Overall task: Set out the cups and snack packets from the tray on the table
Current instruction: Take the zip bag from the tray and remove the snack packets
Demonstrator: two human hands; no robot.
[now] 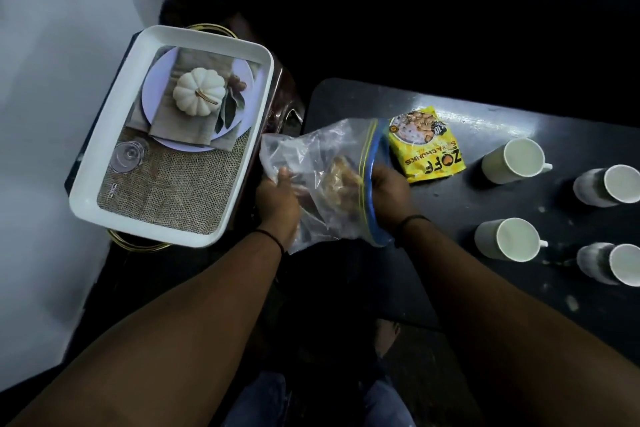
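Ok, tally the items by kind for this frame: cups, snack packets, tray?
Cups: 4, all on the table: two pale, two grey
Snack packets: 2: yellow packet on the table, clear zip bag held by left hand and right hand
Tray: 1, with nothing loose on it
Total: 7

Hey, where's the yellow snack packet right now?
The yellow snack packet lies flat on the dark table, centre-right in the head view, just right of the clear zip bag and left of the nearest white cup.
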